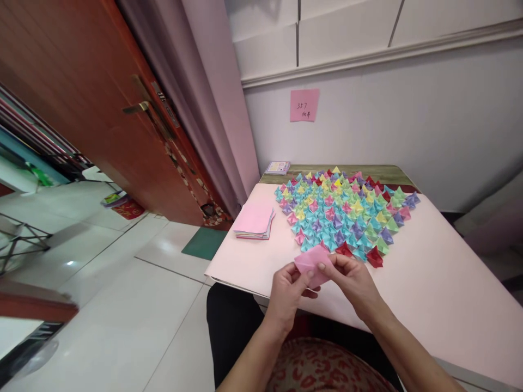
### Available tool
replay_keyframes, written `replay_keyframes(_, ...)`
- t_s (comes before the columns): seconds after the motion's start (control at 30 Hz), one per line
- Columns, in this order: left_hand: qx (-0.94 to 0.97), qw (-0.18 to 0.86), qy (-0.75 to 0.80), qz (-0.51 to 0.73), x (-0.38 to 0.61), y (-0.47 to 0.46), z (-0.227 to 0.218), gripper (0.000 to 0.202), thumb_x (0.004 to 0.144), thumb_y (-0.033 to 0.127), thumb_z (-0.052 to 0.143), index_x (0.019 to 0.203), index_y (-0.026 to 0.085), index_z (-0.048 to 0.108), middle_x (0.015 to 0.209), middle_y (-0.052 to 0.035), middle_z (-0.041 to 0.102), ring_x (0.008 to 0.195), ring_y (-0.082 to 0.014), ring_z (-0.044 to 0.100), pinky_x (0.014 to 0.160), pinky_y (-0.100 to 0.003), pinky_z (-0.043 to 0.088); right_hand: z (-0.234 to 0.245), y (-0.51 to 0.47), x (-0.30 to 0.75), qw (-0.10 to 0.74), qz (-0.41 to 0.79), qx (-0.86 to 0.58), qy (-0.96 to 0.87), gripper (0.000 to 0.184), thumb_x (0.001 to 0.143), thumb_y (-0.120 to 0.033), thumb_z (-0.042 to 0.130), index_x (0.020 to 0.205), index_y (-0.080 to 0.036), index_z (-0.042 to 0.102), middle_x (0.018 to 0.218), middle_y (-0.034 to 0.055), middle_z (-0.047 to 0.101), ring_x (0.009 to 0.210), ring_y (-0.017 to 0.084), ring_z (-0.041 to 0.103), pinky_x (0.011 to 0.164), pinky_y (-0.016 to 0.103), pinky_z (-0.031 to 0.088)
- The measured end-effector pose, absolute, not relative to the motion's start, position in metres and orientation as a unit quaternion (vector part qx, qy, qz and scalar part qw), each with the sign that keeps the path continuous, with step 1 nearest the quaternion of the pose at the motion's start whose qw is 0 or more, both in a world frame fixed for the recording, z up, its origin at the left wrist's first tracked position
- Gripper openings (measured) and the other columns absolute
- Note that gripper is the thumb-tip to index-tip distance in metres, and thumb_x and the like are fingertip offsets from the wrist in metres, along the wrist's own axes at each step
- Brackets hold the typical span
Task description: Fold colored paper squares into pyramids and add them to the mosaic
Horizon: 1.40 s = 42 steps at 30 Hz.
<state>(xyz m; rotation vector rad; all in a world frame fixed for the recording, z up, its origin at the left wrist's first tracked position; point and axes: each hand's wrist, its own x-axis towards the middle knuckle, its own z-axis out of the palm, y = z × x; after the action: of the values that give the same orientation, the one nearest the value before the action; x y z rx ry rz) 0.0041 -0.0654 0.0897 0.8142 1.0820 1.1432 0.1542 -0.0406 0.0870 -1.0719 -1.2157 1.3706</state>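
Observation:
A small piece of pink origami paper (314,260), with crease lines showing, is held up over the table's near edge. My left hand (288,291) pinches its lower left side, thumb on top. At its right side my right hand (352,280) grips it between thumb and fingers. Just beyond my hands stands a dense group of folded paper pieces (339,212) in blue, green, pink, purple, yellow and red. To the left lies a stack of square paper sheets (254,220), a pink one uppermost.
The pink-covered table (441,272) reaches the wall. A pink note (304,105) with handwriting is stuck there. A small pack (278,167) sits at the table's back left corner. Left of the table are a purple curtain (212,81) and a brown door (93,98).

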Motion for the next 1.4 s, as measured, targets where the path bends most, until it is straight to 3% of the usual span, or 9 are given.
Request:
replay_keyframes(0.1, 0.326, 0.622, 0.482, 0.523, 0.003, -0.063, 0.091, 0.041, 0.068, 0.043, 0.082, 0.09, 0.009, 0.073, 0.074, -0.0077, 0.072, 0.06, -0.0145, 0.062, 0.055, -0.027, 0.056, 0.082, -0.041, 0.157, 0.48, 0.546, -0.442, -0.526, 0.036, 0.075, -0.053, 0.075, 0.081, -0.017, 0.07, 0.074, 0.0034, 0.069, 0.068, 0.019, 0.065, 0.061, 0.03, 0.055)
replay_keyframes(0.2, 0.323, 0.614, 0.488, 0.53, 0.007, -0.065, 0.092, 0.041, 0.067, 0.043, 0.082, 0.089, 0.01, 0.073, 0.074, -0.0066, 0.071, 0.062, -0.0148, 0.062, 0.055, -0.027, 0.057, 0.078, -0.043, 0.159, 0.504, 0.457, -0.46, -0.571, 0.044, 0.081, -0.047, 0.072, 0.117, -0.021, 0.065, 0.105, 0.0081, 0.07, 0.085, 0.022, 0.07, 0.075, 0.037, 0.059)
replay_keyframes(0.27, 0.328, 0.611, 0.489, 0.529, 0.009, -0.068, 0.091, 0.039, 0.067, 0.043, 0.082, 0.088, 0.011, 0.073, 0.075, -0.0059, 0.07, 0.064, -0.0146, 0.062, 0.054, -0.027, 0.057, 0.079, -0.044, 0.16, 0.516, 0.351, -0.473, -0.622, 0.048, 0.083, -0.041, 0.07, 0.128, -0.026, 0.06, 0.122, 0.0094, 0.064, 0.092, 0.022, 0.069, 0.084, 0.04, 0.058)
replay_keyframes(0.43, 0.337, 0.596, 0.495, 0.535, 0.012, -0.07, 0.088, 0.034, 0.067, 0.041, 0.082, 0.082, 0.013, 0.072, 0.068, -0.002, 0.065, 0.056, -0.0096, 0.053, 0.048, -0.02, 0.05, 0.086, -0.048, 0.162, 0.524, 0.159, -0.459, -0.7, 0.025, 0.088, -0.028, 0.064, 0.112, -0.029, 0.07, 0.125, 0.0086, 0.062, 0.108, 0.025, 0.064, 0.093, 0.044, 0.054)
replay_keyframes(0.57, 0.352, 0.581, 0.495, 0.542, 0.013, -0.071, 0.087, 0.03, 0.069, 0.039, 0.08, 0.08, 0.013, 0.071, 0.065, 0.0005, 0.061, 0.048, -0.0049, 0.043, 0.04, -0.015, 0.038, 0.089, -0.052, 0.161, 0.534, 0.106, -0.462, -0.701, 0.031, 0.089, -0.024, 0.063, 0.119, -0.029, 0.066, 0.124, 0.009, 0.063, 0.112, 0.026, 0.062, 0.097, 0.045, 0.052)
replay_keyframes(0.8, 0.334, 0.598, 0.491, 0.538, 0.018, -0.076, 0.091, 0.032, 0.071, 0.041, 0.079, 0.084, 0.013, 0.071, 0.067, 0.0001, 0.061, 0.06, -0.0115, 0.056, 0.054, -0.028, 0.059, 0.093, -0.049, 0.164, 0.519, 0.091, -0.468, -0.71, 0.024, 0.089, -0.028, 0.064, 0.112, -0.029, 0.07, 0.124, 0.008, 0.064, 0.107, 0.026, 0.065, 0.094, 0.044, 0.054)
replay_keyframes(0.97, 0.329, 0.613, 0.484, 0.53, 0.019, -0.075, 0.092, 0.038, 0.072, 0.042, 0.077, 0.095, 0.012, 0.073, 0.077, -0.0046, 0.068, 0.065, -0.0136, 0.06, 0.054, -0.027, 0.059, 0.094, -0.049, 0.166, 0.547, 0.026, -0.438, -0.713, 0.018, 0.084, -0.018, 0.068, 0.098, -0.028, 0.072, 0.12, 0.007, 0.066, 0.093, 0.023, 0.069, 0.089, 0.044, 0.056)
replay_keyframes(1.23, 0.287, 0.62, 0.446, 0.579, 0.018, -0.071, 0.101, 0.035, 0.081, 0.045, 0.068, 0.094, 0.013, 0.071, 0.078, -0.0068, 0.072, 0.069, -0.0171, 0.067, 0.062, -0.028, 0.058, 0.086, -0.057, 0.166, 0.497, -0.041, -0.367, -0.785, 0.019, 0.081, -0.016, 0.07, 0.091, -0.031, 0.071, 0.117, 0.0035, 0.07, 0.105, 0.024, 0.068, 0.103, 0.051, 0.046)
replay_keyframes(1.4, 0.277, 0.617, 0.416, 0.608, 0.018, -0.074, 0.103, 0.048, 0.088, 0.055, 0.054, 0.097, 0.011, 0.07, 0.084, -0.0109, 0.073, 0.075, -0.0197, 0.068, 0.063, -0.029, 0.056, 0.083, -0.06, 0.161, 0.491, -0.043, -0.368, -0.788, 0.02, 0.08, -0.014, 0.069, 0.091, -0.031, 0.071, 0.121, 0.0032, 0.069, 0.111, 0.025, 0.065, 0.105, 0.053, 0.043)
